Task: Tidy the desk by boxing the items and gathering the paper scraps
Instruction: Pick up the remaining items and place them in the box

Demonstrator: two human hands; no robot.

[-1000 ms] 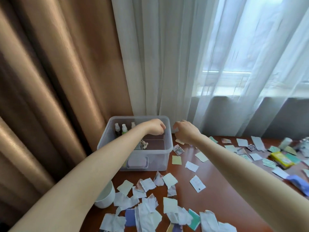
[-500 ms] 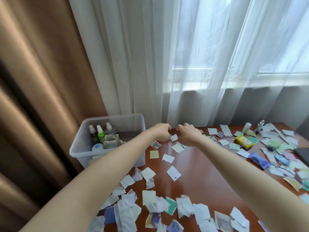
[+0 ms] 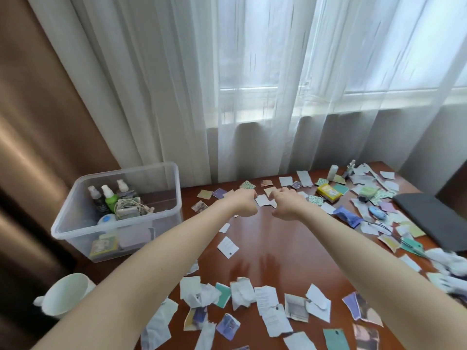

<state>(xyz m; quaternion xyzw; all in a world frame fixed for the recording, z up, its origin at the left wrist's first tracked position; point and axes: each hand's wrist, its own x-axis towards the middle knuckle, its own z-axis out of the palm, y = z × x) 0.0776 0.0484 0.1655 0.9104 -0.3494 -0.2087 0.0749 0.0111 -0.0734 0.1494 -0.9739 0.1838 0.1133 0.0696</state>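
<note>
Both arms stretch to the far middle of the brown desk (image 3: 265,238). My left hand (image 3: 242,203) and my right hand (image 3: 285,204) sit close together, knuckles up and fingers curled, pinching a white paper scrap (image 3: 262,200) from either side. The fingertips are mostly hidden behind the hands. Many more torn paper scraps (image 3: 265,299) lie along the near edge, and others are spread over the back and right. A clear plastic box (image 3: 178,188) stands at the desk's left corner, with spray bottles (image 3: 110,198) and other small items inside.
A white mug (image 3: 65,295) stands at the near left. On the right lie a yellow packet (image 3: 328,193), a blue packet (image 3: 347,215), a white bottle (image 3: 332,172) and a dark flat pad (image 3: 434,218). Curtains hang right behind the desk.
My left hand left the box and came to the right, next to my right hand. The view swung right, and the desk's cluttered right side now shows.
</note>
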